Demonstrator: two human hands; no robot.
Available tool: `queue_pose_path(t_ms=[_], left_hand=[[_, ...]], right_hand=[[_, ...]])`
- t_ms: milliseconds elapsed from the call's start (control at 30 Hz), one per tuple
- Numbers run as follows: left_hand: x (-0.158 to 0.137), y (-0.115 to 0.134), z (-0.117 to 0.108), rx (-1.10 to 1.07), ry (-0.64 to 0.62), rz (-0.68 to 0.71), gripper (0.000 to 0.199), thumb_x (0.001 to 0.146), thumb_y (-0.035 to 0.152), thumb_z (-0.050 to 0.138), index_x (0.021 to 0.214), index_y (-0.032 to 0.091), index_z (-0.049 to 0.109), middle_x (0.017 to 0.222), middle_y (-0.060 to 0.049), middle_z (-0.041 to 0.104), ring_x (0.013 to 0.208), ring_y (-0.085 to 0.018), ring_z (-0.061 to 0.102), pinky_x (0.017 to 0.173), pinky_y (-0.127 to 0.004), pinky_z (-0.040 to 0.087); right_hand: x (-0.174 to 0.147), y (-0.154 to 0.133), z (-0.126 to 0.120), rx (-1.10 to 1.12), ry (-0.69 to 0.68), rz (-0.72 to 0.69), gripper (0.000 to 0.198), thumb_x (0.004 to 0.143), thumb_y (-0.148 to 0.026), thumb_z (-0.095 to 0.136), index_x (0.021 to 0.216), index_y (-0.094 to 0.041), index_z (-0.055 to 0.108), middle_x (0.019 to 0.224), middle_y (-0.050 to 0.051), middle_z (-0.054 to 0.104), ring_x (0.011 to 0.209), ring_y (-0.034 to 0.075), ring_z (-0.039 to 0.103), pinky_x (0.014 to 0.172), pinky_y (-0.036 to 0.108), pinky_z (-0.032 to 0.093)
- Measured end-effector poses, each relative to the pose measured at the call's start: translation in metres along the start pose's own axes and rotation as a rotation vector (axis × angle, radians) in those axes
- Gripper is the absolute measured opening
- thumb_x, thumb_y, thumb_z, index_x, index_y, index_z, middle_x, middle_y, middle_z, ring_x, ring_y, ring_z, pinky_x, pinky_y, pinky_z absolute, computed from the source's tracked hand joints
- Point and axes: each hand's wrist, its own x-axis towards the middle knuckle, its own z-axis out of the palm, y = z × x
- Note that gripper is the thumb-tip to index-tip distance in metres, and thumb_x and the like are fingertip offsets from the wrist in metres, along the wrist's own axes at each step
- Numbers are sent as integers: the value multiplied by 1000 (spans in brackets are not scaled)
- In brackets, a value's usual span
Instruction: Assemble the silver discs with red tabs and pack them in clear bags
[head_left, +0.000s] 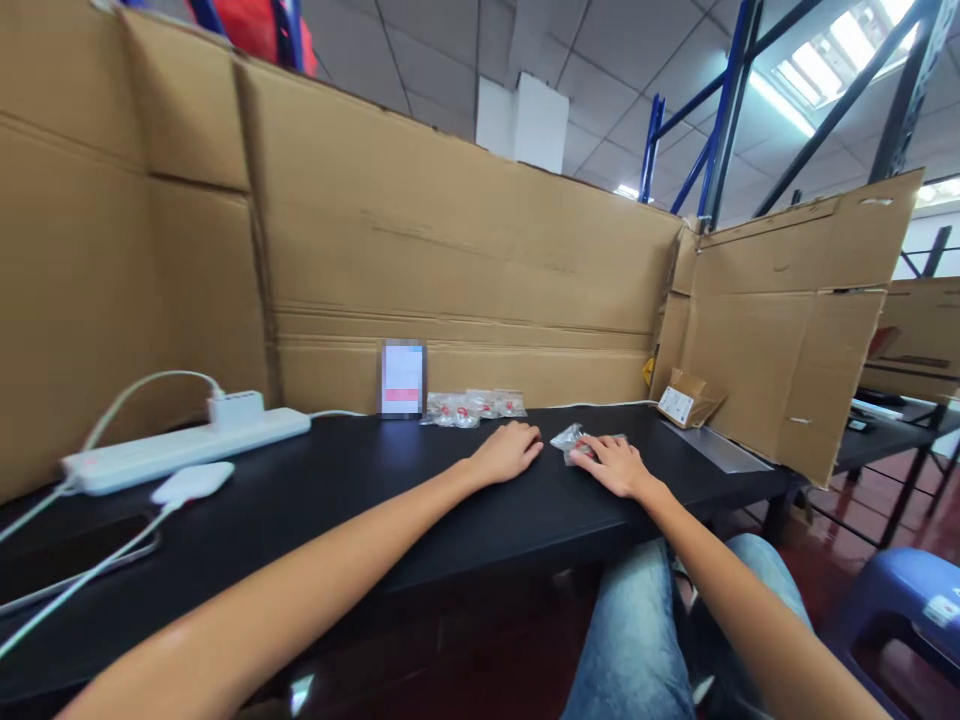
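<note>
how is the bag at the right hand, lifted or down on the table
Down: the plastic bag lies on the black table, partly covered by the right hand; whether it's sealed, cannot tell.

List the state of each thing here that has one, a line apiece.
Left hand: palm down on the table, fingers curled
Right hand: over a clear bag, touching; grip unclear
Row of clear bags: lying flat by the cardboard wall, red bits inside
Upright screen: lit, content blurred
Dark device: lying flat, screen dark
Charger: on the power strip, cable attached
Ceiling light: on
</note>
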Motion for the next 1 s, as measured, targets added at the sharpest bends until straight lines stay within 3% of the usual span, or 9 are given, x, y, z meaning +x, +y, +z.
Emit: queue_pose_path(t_ms=[67, 300, 467, 600, 800, 900, 1000], left_hand=[[-3, 14, 1, -45, 3, -4, 35, 92, 40, 41, 112, 19, 61, 108, -11, 66, 104, -26, 58, 92, -36, 40], [-5, 38, 11, -162, 13, 61, 54, 90, 45, 46, 135, 16, 43, 130, -15, 55, 119, -28, 52, 98, -39, 38], [6, 36, 12, -320, 120, -31, 43, 89, 39, 48, 122, 13, 56, 110, -13, 67, 102, -26, 61, 87, -34, 44], [14, 36, 14, -402, 151, -80, 25, 83, 37, 56, 89, 16, 69, 86, -7, 70, 81, -22, 63, 75, -30, 45], [21, 31, 16, -667, 291, -243, 16, 80, 30, 57, 73, 16, 63, 72, -4, 66, 72, -17, 61, 69, -27, 46], [24, 32, 12, -981, 301, -297, 21, 79, 36, 58, 74, 16, 58, 68, -2, 62, 65, -14, 59, 60, -24, 46], [22, 37, 3, -1145, 289, -309, 26, 77, 39, 64, 73, 15, 54, 66, -1, 61, 58, -11, 56, 55, -20, 42]], right_hand=[[0, 1, 1, 16, 21, 30, 54, 94, -62, 19, 133, -38, 48, 133, 8, 54, 124, 34, 43, 98, 55, 30], [-2, 2, -1, 27, 137, 5, 36, 92, -51, 41, 116, -31, 60, 114, 7, 65, 113, 30, 53, 95, 51, 31], [-7, 2, -3, -45, 294, -119, 31, 90, -41, 50, 112, -22, 61, 105, 9, 67, 112, 27, 51, 99, 43, 29], [-9, 0, -4, -12, 305, -220, 28, 91, -37, 50, 111, -20, 60, 105, 9, 65, 105, 25, 53, 92, 35, 36], [-16, -5, -8, 63, 400, -323, 42, 87, -46, 57, 118, -19, 55, 109, 10, 62, 104, 25, 52, 92, 35, 40], [-19, -11, -12, 27, 443, -388, 37, 92, -40, 50, 122, -20, 56, 110, 11, 60, 105, 26, 51, 92, 38, 40], [-20, -20, -14, -45, 485, -465, 35, 95, -31, 43, 127, -20, 54, 111, 13, 59, 104, 27, 51, 90, 41, 42]])
